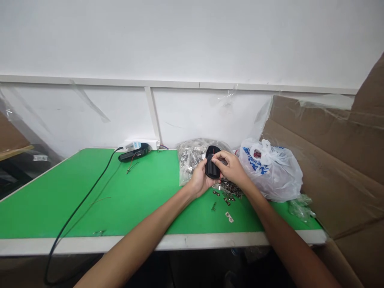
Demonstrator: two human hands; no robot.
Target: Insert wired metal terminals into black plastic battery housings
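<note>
My left hand (200, 179) is wrapped round a black plastic shell (212, 170), an oval, hollow housing held up above the table with its open side towards me. The fingers of my right hand (230, 165) are pinched at the inside of the shell, by a thin red wire (213, 152). What the fingertips grip there is too small to make out fully. Below the hands, a pile of small metal contact pieces (231, 188) lies on the green tabletop, with several loose ones nearer to me, among them a pale metal tab (229, 217).
Behind my hands sits a clear bag of metal parts (189, 158). A tied white plastic bag (273, 172) stands at right, before cardboard (324, 160). Another black shell with wires (133, 154) lies by a white power strip (144, 144). A black cable (85, 198) crosses the left side.
</note>
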